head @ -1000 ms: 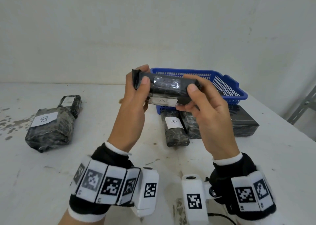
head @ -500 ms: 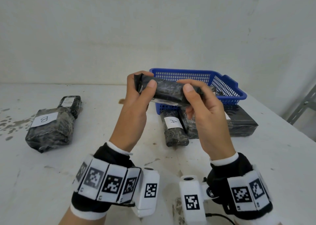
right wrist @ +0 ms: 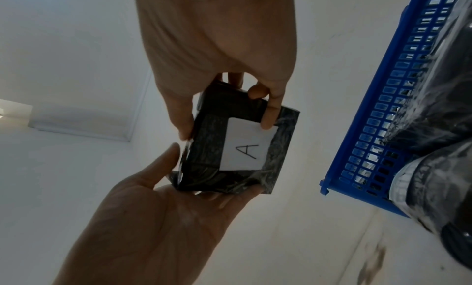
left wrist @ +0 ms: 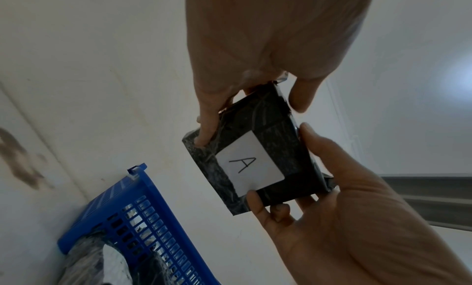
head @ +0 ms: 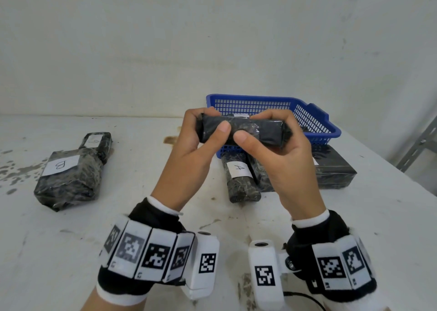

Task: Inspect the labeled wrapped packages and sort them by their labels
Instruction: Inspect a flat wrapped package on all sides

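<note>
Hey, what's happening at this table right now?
A person holds a black wrapped package in both hands, left hand and right hand; its underside label reads A. Another A package lies before the blue basket; a B package lies far left.

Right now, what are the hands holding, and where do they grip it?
One black wrapped package, label A on its underside. The left hand grips one end, the right hand the other, thumbs on the near side, fingers behind.

stained white table [head: 71, 251], white wall [head: 165, 38]
</note>
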